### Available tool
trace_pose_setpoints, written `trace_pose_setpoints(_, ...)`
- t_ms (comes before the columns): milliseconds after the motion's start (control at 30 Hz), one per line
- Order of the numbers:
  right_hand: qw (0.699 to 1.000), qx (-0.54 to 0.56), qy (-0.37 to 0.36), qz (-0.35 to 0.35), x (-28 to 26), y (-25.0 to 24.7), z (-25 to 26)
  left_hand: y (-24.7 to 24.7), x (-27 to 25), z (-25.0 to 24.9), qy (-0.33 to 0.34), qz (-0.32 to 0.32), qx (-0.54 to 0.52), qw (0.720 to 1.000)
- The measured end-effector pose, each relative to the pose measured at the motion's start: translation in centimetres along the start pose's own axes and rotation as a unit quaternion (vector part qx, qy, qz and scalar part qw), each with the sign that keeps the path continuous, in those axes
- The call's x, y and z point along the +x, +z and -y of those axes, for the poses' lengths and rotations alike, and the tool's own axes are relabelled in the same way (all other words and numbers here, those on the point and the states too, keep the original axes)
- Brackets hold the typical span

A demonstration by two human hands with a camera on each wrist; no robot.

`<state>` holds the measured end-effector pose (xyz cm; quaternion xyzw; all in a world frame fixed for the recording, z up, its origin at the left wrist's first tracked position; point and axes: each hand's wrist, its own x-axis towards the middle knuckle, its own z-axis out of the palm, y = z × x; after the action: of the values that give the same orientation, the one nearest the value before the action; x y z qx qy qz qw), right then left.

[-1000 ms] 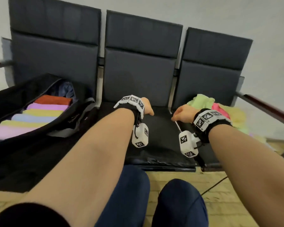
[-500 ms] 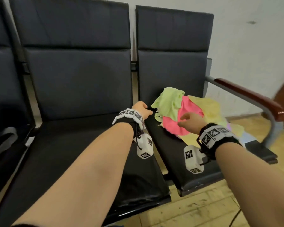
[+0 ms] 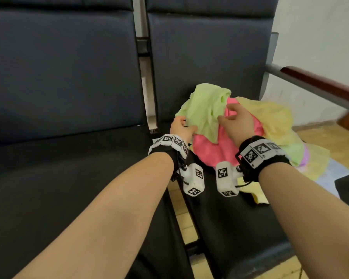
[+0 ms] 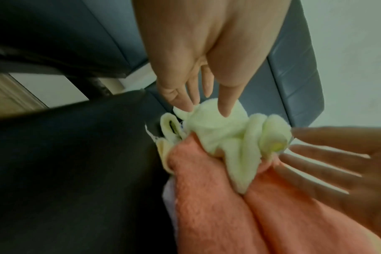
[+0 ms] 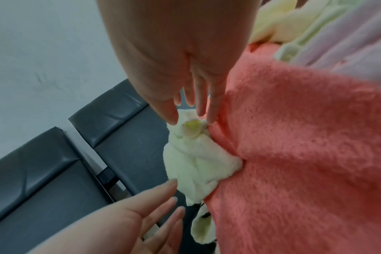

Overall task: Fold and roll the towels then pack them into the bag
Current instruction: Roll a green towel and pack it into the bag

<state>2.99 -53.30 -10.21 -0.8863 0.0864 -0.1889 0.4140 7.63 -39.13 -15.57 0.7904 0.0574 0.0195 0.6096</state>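
A crumpled light green towel point(image 3: 206, 105) lies on top of a pink towel point(image 3: 214, 152) on the right-hand seat. My left hand point(image 3: 182, 125) touches the green towel's left edge with straight fingers point(image 4: 226, 106). At the towel's right side, my right hand point(image 3: 228, 115) rests its straight fingertips point(image 5: 213, 110) on the bunched top. In the wrist views the green towel point(image 4: 224, 137) point(image 5: 196, 163) sits bunched between both hands against the pink towel point(image 4: 228, 206) point(image 5: 305, 154). Neither hand grips anything. The bag is out of view.
A yellow towel point(image 3: 270, 117) and other pale towels point(image 3: 310, 160) lie behind and right of the pink one. The dark middle seat point(image 3: 69, 178) is on my left. A metal armrest with a wooden top point(image 3: 320, 85) runs along the right. A gap point(image 3: 181, 210) separates the seats.
The view has swung right, away from the bag with rolled towels. Both hands have moved from the middle seat to the towel pile and now touch the green towel.
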Motion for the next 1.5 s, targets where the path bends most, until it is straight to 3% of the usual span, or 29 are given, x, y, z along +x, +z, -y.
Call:
trace_pose_setpoints(200, 0.996, 0.011, -0.010, 0.089, 2.0, 1.0, -2.1, 1.9, 1.4, 0.7, 0.024, 0.082, 0.006, 0.996)
trace_pose_setpoints(267, 0.996, 0.015, -0.019, 0.081, 2.4, 1.1, -2.8, 2.0, 1.6, 0.5, 0.034, 0.106, -0.003, 0.994)
trace_pose_setpoints(367, 0.997, 0.059, -0.010, 0.040, 2.4, 1.0, -3.0, 1.9, 1.7, 0.5, 0.062, 0.060, 0.032, 0.996)
trace_pose_setpoints(567, 0.987, 0.161, 0.002, -0.021, 1.2, -1.4, 0.2, -0.2, 1.0, -3.2, 0.093, 0.013, -0.068, 0.993)
trace_pose_setpoints(767, 0.977, 0.202, -0.060, -0.038, -1.6, -5.9, 8.3, -6.2, -1.9, -10.5, 0.145, -0.023, -0.181, 0.972)
trace_pose_setpoints(1033, 0.968, 0.219, -0.123, 0.025, -11.1, -7.7, 18.8, -19.9, -11.8, -16.0, 0.200, -0.094, -0.159, 0.962)
trace_pose_setpoints(1167, 0.965, 0.220, -0.131, 0.059, -17.2, -6.4, 21.8, -26.5, -17.9, -14.4, 0.186, -0.127, -0.127, 0.966)
trace_pose_setpoints(1300, 0.964, 0.229, -0.105, 0.090, -23.1, -3.8, 22.5, -31.1, -22.6, -9.9, 0.131, -0.132, -0.113, 0.976)
trace_pose_setpoints(1500, 0.975, 0.204, -0.062, 0.061, -27.3, 0.8, 21.1, -35.2, -24.7, -3.0, 0.048, -0.167, -0.159, 0.972)
